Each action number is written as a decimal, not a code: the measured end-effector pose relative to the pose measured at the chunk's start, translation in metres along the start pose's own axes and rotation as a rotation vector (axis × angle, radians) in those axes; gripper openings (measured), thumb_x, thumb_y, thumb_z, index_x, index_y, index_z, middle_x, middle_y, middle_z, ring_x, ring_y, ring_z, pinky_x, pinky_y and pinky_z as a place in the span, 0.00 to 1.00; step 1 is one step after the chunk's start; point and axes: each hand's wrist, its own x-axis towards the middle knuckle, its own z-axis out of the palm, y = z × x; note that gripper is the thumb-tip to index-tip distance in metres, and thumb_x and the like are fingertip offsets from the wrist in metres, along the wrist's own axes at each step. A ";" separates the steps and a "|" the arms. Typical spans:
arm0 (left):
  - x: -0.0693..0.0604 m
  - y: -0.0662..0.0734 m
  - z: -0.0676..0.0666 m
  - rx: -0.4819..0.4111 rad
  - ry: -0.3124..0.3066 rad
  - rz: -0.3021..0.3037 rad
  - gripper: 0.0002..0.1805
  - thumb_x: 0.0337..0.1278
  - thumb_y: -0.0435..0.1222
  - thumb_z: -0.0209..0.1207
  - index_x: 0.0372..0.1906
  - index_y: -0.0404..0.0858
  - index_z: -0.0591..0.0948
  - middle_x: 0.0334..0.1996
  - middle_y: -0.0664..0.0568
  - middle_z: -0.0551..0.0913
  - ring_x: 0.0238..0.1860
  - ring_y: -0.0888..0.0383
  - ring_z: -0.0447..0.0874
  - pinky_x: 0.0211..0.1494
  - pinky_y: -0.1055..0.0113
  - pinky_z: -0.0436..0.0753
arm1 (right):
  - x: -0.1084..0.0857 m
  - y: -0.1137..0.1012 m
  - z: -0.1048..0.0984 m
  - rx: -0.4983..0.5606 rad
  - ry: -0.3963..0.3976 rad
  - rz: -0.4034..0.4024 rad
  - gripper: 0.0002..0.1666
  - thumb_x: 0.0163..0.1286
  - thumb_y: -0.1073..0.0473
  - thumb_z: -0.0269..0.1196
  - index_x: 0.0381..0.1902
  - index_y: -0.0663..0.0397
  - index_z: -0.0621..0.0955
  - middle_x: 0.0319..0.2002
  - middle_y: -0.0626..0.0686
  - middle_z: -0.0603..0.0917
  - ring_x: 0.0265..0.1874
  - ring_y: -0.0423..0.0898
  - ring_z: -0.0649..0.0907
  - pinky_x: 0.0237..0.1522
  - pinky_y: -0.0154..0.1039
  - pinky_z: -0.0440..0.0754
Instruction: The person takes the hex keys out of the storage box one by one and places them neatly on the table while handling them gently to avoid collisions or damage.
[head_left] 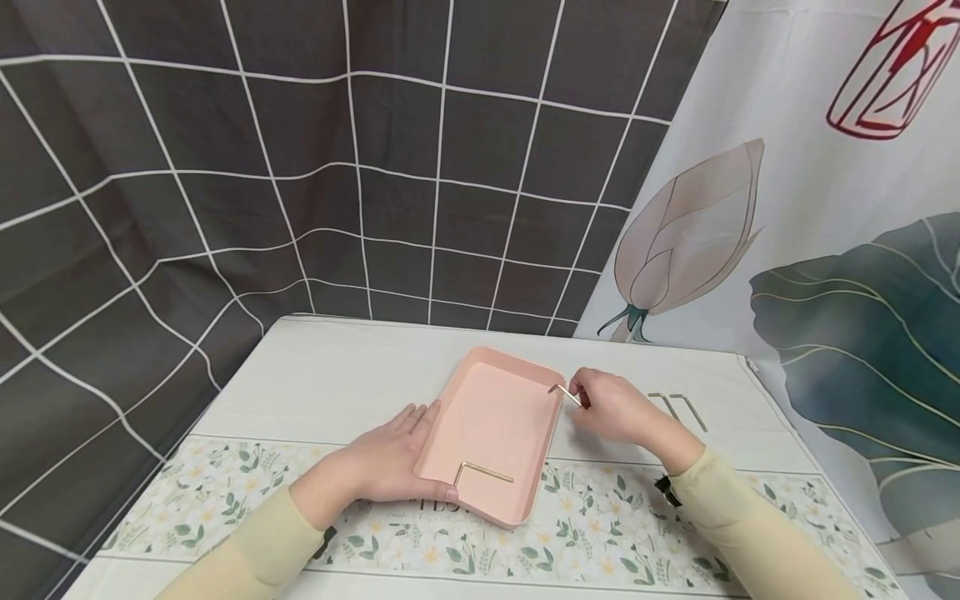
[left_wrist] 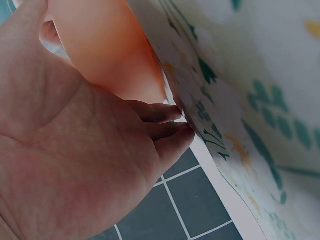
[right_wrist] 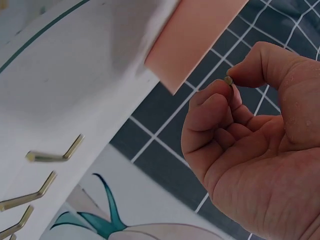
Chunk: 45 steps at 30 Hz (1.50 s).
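A pink rectangular tray [head_left: 491,417] lies at a slant on the table, with one brass-coloured hex key [head_left: 487,472] inside near its front end. My left hand [head_left: 386,458] rests against the tray's left side, fingers straight and thumb by the near rim; the left wrist view shows its fingertips [left_wrist: 172,137] low beside the tray wall [left_wrist: 112,50]. Above the tray's right rim, my right hand [head_left: 611,406] pinches another L-shaped hex key [head_left: 564,392] between thumb and finger. The right wrist view shows only that key's end [right_wrist: 228,80].
To the right of my right hand, more hex keys [head_left: 690,411] lie on the white table; several appear in the right wrist view [right_wrist: 55,156]. A floral band [head_left: 600,525] crosses the tabletop. Behind hang a dark grid curtain [head_left: 397,200] and a white flower-printed cloth [head_left: 810,200].
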 end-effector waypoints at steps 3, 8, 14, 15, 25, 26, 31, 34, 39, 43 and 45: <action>-0.001 0.001 0.000 -0.006 0.000 -0.007 0.79 0.56 0.81 0.62 0.91 0.31 0.44 0.88 0.28 0.53 0.89 0.32 0.48 0.85 0.37 0.64 | -0.004 0.005 -0.002 -0.003 0.008 0.003 0.13 0.61 0.68 0.69 0.44 0.57 0.80 0.29 0.47 0.75 0.27 0.43 0.73 0.34 0.42 0.74; -0.001 0.000 0.001 -0.005 -0.002 -0.006 0.79 0.56 0.82 0.61 0.91 0.31 0.44 0.88 0.28 0.53 0.89 0.32 0.48 0.85 0.36 0.64 | -0.010 0.013 -0.003 -0.005 0.014 0.029 0.13 0.62 0.68 0.69 0.44 0.58 0.80 0.30 0.47 0.76 0.28 0.43 0.73 0.35 0.43 0.74; 0.001 -0.002 0.001 0.003 0.002 0.000 0.78 0.56 0.82 0.61 0.91 0.31 0.44 0.88 0.28 0.53 0.89 0.32 0.48 0.85 0.36 0.65 | -0.016 0.022 -0.005 0.006 0.015 0.070 0.12 0.63 0.68 0.69 0.44 0.58 0.80 0.29 0.47 0.76 0.27 0.44 0.73 0.34 0.43 0.73; 0.001 -0.002 0.001 0.003 0.002 0.001 0.78 0.57 0.82 0.61 0.91 0.31 0.44 0.88 0.28 0.53 0.89 0.32 0.48 0.84 0.36 0.65 | -0.017 0.023 -0.005 0.007 0.015 0.075 0.12 0.64 0.68 0.69 0.44 0.58 0.80 0.29 0.48 0.76 0.27 0.44 0.73 0.34 0.43 0.72; -0.001 0.000 -0.001 -0.004 0.003 0.011 0.77 0.58 0.80 0.61 0.91 0.31 0.44 0.88 0.28 0.53 0.89 0.31 0.48 0.85 0.36 0.64 | -0.028 0.041 -0.009 0.000 0.008 0.140 0.13 0.65 0.66 0.70 0.46 0.59 0.80 0.31 0.49 0.77 0.29 0.46 0.74 0.34 0.44 0.73; -0.001 0.000 -0.001 -0.003 0.003 0.012 0.77 0.58 0.80 0.61 0.91 0.30 0.45 0.88 0.28 0.53 0.89 0.31 0.49 0.85 0.36 0.65 | -0.030 0.043 -0.010 -0.002 0.010 0.142 0.13 0.65 0.66 0.71 0.46 0.59 0.80 0.31 0.49 0.77 0.29 0.46 0.74 0.34 0.44 0.73; -0.001 0.000 -0.001 0.001 0.005 0.011 0.77 0.58 0.80 0.61 0.91 0.30 0.45 0.88 0.28 0.53 0.89 0.30 0.49 0.84 0.35 0.65 | -0.038 0.050 -0.012 0.003 0.012 0.156 0.13 0.66 0.65 0.71 0.45 0.60 0.79 0.31 0.49 0.76 0.29 0.46 0.73 0.34 0.44 0.72; -0.001 0.000 0.000 0.001 0.008 0.015 0.77 0.58 0.80 0.61 0.91 0.30 0.45 0.88 0.29 0.53 0.89 0.30 0.48 0.84 0.35 0.64 | -0.043 0.055 -0.015 0.005 0.012 0.160 0.14 0.66 0.65 0.71 0.46 0.62 0.79 0.32 0.49 0.76 0.29 0.46 0.73 0.35 0.45 0.72; -0.001 0.000 0.000 -0.002 0.004 0.010 0.78 0.58 0.81 0.61 0.91 0.30 0.44 0.88 0.28 0.52 0.89 0.31 0.48 0.84 0.35 0.65 | -0.049 0.063 -0.018 0.002 0.018 0.176 0.14 0.65 0.66 0.70 0.46 0.63 0.80 0.32 0.49 0.76 0.29 0.46 0.73 0.34 0.45 0.72; -0.001 0.000 0.000 0.000 0.000 0.003 0.78 0.57 0.81 0.61 0.91 0.31 0.44 0.88 0.28 0.52 0.89 0.31 0.48 0.84 0.35 0.65 | -0.053 0.069 -0.020 0.003 0.013 0.205 0.14 0.65 0.66 0.69 0.46 0.62 0.79 0.32 0.50 0.76 0.30 0.47 0.73 0.34 0.45 0.72; -0.001 0.000 -0.001 0.002 -0.002 0.003 0.78 0.58 0.81 0.61 0.91 0.31 0.44 0.88 0.28 0.52 0.89 0.32 0.48 0.84 0.36 0.65 | -0.055 0.072 -0.020 0.004 0.009 0.218 0.14 0.65 0.66 0.68 0.47 0.63 0.79 0.33 0.51 0.76 0.31 0.47 0.74 0.35 0.45 0.72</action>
